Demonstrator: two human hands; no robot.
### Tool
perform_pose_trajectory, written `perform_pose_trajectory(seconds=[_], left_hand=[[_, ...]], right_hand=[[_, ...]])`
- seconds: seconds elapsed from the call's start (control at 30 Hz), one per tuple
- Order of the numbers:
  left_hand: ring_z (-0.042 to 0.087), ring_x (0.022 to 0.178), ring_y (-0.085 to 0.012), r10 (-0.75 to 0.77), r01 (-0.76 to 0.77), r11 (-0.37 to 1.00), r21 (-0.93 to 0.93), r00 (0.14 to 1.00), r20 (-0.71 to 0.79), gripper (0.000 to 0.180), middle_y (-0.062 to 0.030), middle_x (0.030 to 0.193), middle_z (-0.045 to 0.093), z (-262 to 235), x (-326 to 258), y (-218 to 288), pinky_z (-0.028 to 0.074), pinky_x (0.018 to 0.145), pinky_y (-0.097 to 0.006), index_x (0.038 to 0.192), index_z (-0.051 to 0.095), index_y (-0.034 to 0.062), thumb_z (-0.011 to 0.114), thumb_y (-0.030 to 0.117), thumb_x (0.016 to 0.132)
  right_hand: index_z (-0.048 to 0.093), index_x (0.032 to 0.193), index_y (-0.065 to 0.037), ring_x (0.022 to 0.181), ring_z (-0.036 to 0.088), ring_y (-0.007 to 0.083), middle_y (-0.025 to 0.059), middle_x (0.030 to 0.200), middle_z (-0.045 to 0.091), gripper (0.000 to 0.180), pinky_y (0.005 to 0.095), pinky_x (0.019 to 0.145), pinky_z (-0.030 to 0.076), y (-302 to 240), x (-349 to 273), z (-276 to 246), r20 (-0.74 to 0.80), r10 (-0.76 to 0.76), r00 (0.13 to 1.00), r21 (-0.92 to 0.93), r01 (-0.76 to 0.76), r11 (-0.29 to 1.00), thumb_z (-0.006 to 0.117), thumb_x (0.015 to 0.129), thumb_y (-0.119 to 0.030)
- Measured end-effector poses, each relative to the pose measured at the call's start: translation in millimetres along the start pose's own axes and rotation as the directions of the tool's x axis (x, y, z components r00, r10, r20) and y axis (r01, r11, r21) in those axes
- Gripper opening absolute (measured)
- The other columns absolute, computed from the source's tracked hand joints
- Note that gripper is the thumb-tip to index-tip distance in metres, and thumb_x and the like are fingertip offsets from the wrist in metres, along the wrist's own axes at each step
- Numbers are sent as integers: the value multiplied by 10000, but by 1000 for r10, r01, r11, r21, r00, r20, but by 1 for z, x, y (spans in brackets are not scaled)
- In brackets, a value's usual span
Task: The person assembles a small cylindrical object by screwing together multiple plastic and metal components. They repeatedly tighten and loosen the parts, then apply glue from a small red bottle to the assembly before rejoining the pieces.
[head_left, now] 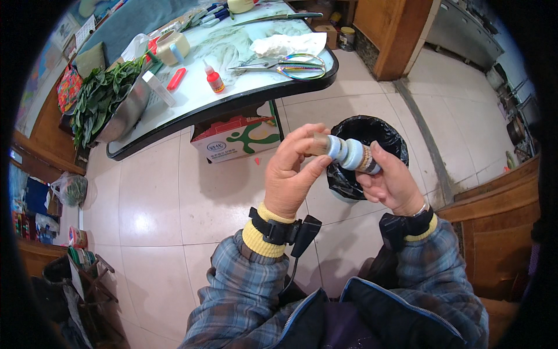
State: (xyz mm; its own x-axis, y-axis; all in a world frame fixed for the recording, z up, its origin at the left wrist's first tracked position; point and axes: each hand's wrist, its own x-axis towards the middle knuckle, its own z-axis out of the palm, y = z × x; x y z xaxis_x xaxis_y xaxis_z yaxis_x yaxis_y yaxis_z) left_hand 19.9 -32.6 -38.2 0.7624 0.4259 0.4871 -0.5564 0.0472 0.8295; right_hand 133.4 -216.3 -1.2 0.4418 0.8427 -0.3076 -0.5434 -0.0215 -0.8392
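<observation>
Head view. Small bottle (350,153) held level between both hands, above the black-lined bin (383,136) and the tiled floor (157,198). Left hand (290,174): fingers (311,135) clenched on the bottle's brown cap end. Right hand (392,183): fingers grasping the labelled body, thumb on top. Behind, near: desk (232,102) carrying scissors (290,65), red-capped dropper (214,78), tape roll (171,46), white cloth (290,43). Metal bowl of greens (104,102) at desk's left end. Carton (235,136) under desk.
</observation>
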Motion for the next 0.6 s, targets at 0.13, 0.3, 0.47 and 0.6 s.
perform_pose_trajectory(seconds=[0.13,0.3,0.47,0.6], left_hand=[[548,1183,-210,-165,86,918,-387,970,-176,496,-122,1391,491,12,-1,3,466,976,-300,1347,487,19,661,-35,886],[569,1164,-180,-376,364,879,-308,926,23,451,-114,1278,595,17,-3,3,480,972,-316,1367,482,24,577,262,996],[660,1019,-247,-446,409,795,-449,895,24,404,-169,1181,624,19,-4,4,564,851,-360,1292,489,11,500,306,1017],[677,916,-235,-500,489,774,-402,862,85,448,-132,1059,635,22,-6,8,570,763,-332,1272,498,-13,475,357,1021]], right_hand=[[453,1283,-24,600,492,72,80,912,569,476,219,547,432,15,10,6,33,-199,980,78,196,978,494,1014,-415],[417,1348,-16,795,585,136,118,1132,594,497,276,709,500,27,9,13,90,-191,977,-43,196,980,555,1001,-345],[594,1147,-3,830,620,120,60,975,631,334,249,722,516,15,9,3,-69,-269,961,-303,237,923,532,1019,-305],[601,1152,-19,801,598,96,24,926,624,244,231,724,501,2,7,-8,-201,-419,886,-309,348,885,531,1018,-211]])
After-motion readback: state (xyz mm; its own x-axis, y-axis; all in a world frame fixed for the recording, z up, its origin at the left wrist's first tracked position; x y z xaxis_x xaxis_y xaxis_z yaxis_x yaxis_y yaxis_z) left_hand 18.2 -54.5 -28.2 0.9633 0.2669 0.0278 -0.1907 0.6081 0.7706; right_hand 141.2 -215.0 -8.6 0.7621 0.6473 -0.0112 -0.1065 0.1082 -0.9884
